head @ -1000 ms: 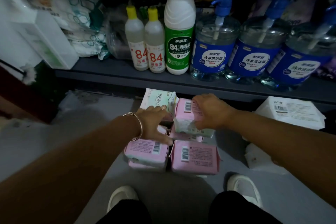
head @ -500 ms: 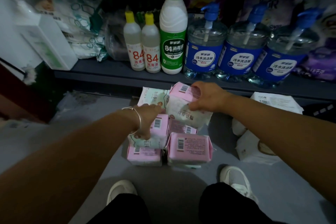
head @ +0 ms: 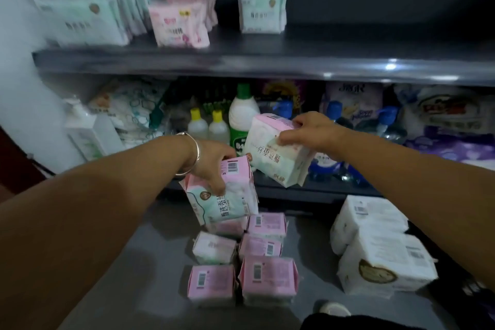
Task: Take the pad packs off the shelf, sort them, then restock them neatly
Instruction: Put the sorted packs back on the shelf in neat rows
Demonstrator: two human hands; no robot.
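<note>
My left hand (head: 211, 162), with a bangle at the wrist, grips a pink and mint pad pack (head: 227, 195) lifted above the floor. My right hand (head: 310, 130) grips a second pad pack (head: 276, 158), pale with a pink back, raised higher in front of the lower shelf. Several pink pad packs (head: 267, 276) lie in rows on the floor below them. On the upper shelf (head: 267, 61) stand mint packs (head: 80, 20), pink packs (head: 179, 23) and a single mint pack (head: 262, 12).
The lower shelf holds yellow-capped bottles (head: 207, 126), a green-labelled white bottle (head: 242, 120) and blue pump bottles (head: 332, 120). White tissue packs (head: 380, 252) lie on the floor at right. A white wall (head: 21, 102) bounds the left side. My shoe (head: 334, 309) is at the bottom.
Both hands have lifted their pad packs up off the floor pile. The view has tilted upward, bringing the upper shelf with its pad packs into sight.
</note>
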